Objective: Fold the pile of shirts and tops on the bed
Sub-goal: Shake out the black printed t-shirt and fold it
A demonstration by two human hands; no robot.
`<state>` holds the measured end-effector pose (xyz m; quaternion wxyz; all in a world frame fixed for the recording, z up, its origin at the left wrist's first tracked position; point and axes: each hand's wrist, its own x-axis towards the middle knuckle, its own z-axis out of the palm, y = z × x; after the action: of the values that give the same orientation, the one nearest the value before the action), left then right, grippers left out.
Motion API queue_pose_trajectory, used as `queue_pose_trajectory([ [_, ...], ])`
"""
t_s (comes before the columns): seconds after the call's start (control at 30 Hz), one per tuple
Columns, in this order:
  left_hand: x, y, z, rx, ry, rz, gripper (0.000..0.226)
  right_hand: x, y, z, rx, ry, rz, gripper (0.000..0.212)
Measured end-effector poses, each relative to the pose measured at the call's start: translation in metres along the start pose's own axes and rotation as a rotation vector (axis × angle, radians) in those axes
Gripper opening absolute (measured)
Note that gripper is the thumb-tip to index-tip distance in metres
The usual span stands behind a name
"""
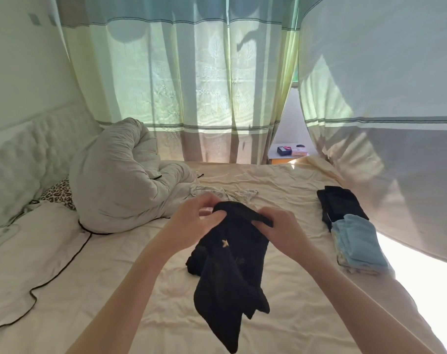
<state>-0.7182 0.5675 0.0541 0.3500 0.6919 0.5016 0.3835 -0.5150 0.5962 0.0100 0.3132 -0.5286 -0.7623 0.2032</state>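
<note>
A black top (230, 267) with small pale star marks hangs crumpled above the middle of the cream bed (281, 315), its lower end trailing toward me. My left hand (194, 221) grips its upper left edge and my right hand (281, 226) pinches its upper right edge. Behind my hands lies a pale patterned top (232, 194), flat and unfolded. At the right side of the bed rests a folded black garment (342, 203), with a folded light blue garment (357, 241) just in front of it on a small stack.
A bunched grey duvet (120, 180) fills the left rear of the bed, beside a leopard-print pillow (59, 192). A black cable (51, 274) snakes over the left side. Curtains (191, 85) and netting (385, 123) surround the bed; a small table (288, 154) stands beyond.
</note>
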Motion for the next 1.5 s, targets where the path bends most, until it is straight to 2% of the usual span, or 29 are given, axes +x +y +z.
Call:
queue_pose_trajectory([
  [0.1,-0.002,-0.005,-0.006,-0.109,0.069,-0.095,0.014,-0.003,0.010,-0.002,-0.006,0.006,0.078,0.010],
  [0.2,-0.006,-0.010,-0.006,-0.099,0.080,-0.151,0.016,-0.009,0.011,-0.005,0.000,-0.002,0.090,0.009],
  [0.27,-0.009,-0.012,-0.003,0.095,0.061,-0.122,0.006,-0.010,0.011,-0.006,-0.040,0.009,0.105,0.006],
  [0.37,-0.010,-0.012,0.000,0.385,0.081,-0.083,0.013,-0.012,0.009,-0.010,-0.105,0.035,0.123,0.001],
  [0.5,-0.006,-0.014,-0.001,0.544,0.059,-0.028,0.012,-0.016,0.010,-0.023,-0.210,0.043,0.109,0.016],
  [0.57,-0.004,-0.017,-0.004,0.555,0.043,-0.009,0.019,-0.017,0.015,-0.031,-0.283,0.017,0.149,0.019],
  [0.63,-0.002,-0.019,-0.006,0.528,0.096,-0.016,0.016,-0.018,0.024,-0.037,-0.298,0.006,0.195,0.020],
  [0.8,0.001,-0.016,-0.009,0.484,0.294,-0.041,0.007,-0.019,0.034,-0.050,-0.180,0.054,0.227,0.007],
  [0.93,0.003,-0.010,-0.014,0.460,0.433,-0.069,0.005,-0.015,0.030,-0.060,-0.081,0.084,0.217,0.007],
  [1.1,-0.002,-0.011,-0.023,0.494,0.442,-0.059,0.009,-0.012,0.023,-0.062,0.025,0.142,0.205,0.017],
  [1.2,-0.006,-0.013,-0.029,0.491,0.328,-0.050,0.011,-0.012,0.018,-0.059,0.084,0.138,0.218,0.018],
  [1.33,-0.020,-0.020,-0.038,0.401,0.168,-0.092,0.014,-0.015,0.018,-0.057,0.168,0.004,0.228,0.023],
  [1.5,-0.052,-0.038,-0.036,0.236,0.101,-0.229,0.005,-0.034,0.024,-0.059,0.201,-0.391,0.208,0.016],
])
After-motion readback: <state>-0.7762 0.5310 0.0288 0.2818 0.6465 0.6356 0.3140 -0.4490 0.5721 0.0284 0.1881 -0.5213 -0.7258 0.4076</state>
